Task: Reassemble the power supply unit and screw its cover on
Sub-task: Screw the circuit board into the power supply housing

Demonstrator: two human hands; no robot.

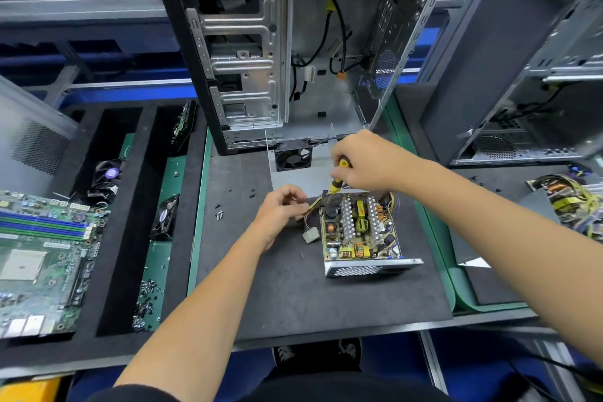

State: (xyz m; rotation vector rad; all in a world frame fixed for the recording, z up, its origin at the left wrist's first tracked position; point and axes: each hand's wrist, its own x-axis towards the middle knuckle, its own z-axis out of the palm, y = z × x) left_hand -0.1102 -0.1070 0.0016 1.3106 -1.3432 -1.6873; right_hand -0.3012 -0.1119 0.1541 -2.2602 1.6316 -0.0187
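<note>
A dark foam mat (293,287) is spread over the near part of the bench, and on it the open power supply unit (362,235) is set, its perforated wall turned toward the viewer and its circuit board, coils and heat sinks exposed from above. A white connector (310,234) on a bundle of wires is seen lying just beside the unit's left wall. The left hand (280,214) is held at that same side with its fingers curled in toward the wire bundle; whether the wires are actually pinched cannot be told, as the fingertips are hidden. The right hand (365,161) is closed round a yellow-handled screwdriver (337,178), which is kept nearly upright with its tip lowered to the far left corner of the unit. Small loose screws (219,214) are scattered on the mat to the left of the hands. Just beyond the unit, the cover (295,153) with its black fan is laid on the mat, apart from the unit. A motherboard (42,258) is placed in a tray at the far left. Behind everything, an open computer case (293,52) is stood upright.
</note>
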